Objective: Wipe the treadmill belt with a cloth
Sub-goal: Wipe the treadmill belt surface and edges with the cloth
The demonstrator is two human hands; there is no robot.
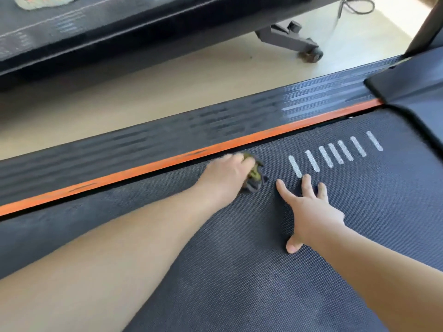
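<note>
The dark textured treadmill belt [239, 271] fills the lower part of the view, with several white stripes [335, 153] printed at its far right. My left hand [225, 178] grips a small crumpled dark and olive cloth [254, 177] and presses it on the belt close to the orange strip. The left hand is blurred. To its right, my right hand [309, 209] lies flat on the belt with fingers spread, just below the stripes.
An orange strip [148, 167] and a ribbed black side rail [167, 135] border the belt's far edge. The black motor cover [412, 87] rises at right. Beyond a band of beige floor [143, 85] stands another treadmill [96, 32] with a wheeled foot [309, 52].
</note>
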